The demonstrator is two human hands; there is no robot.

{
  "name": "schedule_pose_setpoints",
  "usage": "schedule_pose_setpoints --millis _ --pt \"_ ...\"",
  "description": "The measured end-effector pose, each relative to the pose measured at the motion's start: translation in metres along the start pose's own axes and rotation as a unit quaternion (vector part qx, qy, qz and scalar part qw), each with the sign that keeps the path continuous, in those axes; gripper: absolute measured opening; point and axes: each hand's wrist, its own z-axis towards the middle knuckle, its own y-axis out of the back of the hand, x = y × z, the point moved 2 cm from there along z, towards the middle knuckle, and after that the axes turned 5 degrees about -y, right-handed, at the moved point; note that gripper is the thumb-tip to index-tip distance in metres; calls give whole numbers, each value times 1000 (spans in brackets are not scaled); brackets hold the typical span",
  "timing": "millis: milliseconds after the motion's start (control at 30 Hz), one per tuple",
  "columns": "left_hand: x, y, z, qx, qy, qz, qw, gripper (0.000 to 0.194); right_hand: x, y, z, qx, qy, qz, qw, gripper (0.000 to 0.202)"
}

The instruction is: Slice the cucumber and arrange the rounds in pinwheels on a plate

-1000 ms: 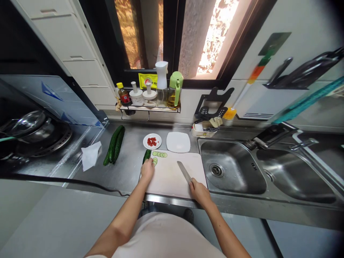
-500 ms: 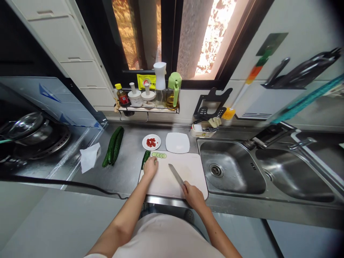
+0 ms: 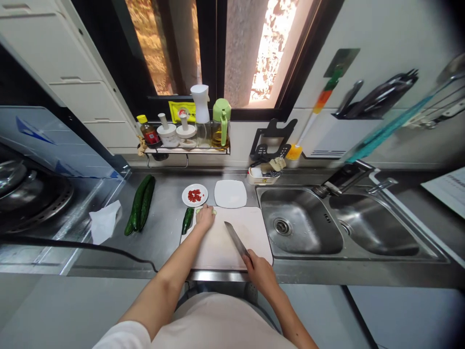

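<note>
My right hand (image 3: 259,269) grips a kitchen knife (image 3: 235,237) by its handle. The blade points up and left over the white cutting board (image 3: 232,252). At the board's far left corner my left hand (image 3: 205,219) has its fingers closed over a row of cucumber slices (image 3: 214,212), covering most of them. A dark green cucumber piece (image 3: 187,220) lies at the board's left edge, left of that hand. Just behind the board are a small white plate (image 3: 185,195) bearing chopped red pieces (image 3: 194,195) and a white square plate (image 3: 230,194).
Whole cucumbers (image 3: 140,203) and a white paper towel (image 3: 105,222) lie on the steel counter to the left. A double sink (image 3: 301,220) adjoins the board on the right. A rack (image 3: 189,151) of bottles and jars hangs behind, and a stove (image 3: 39,203) stands far left.
My left hand has moved forward from just below the cucumber slices onto them. My right hand still holds the knife in about the same place. The view has shifted to the right.
</note>
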Motion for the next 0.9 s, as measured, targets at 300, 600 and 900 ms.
schedule_pose_setpoints --millis 300,600,900 --pt "0 -1 -4 -21 12 -44 999 20 -23 -4 -7 -2 -25 22 999 30" --pt "4 -23 -27 12 96 -257 961 13 -16 -4 3 5 -5 -15 1000 29" --pt "4 -20 -50 -4 51 -200 979 28 1 4 18 6 5 -56 998 29"
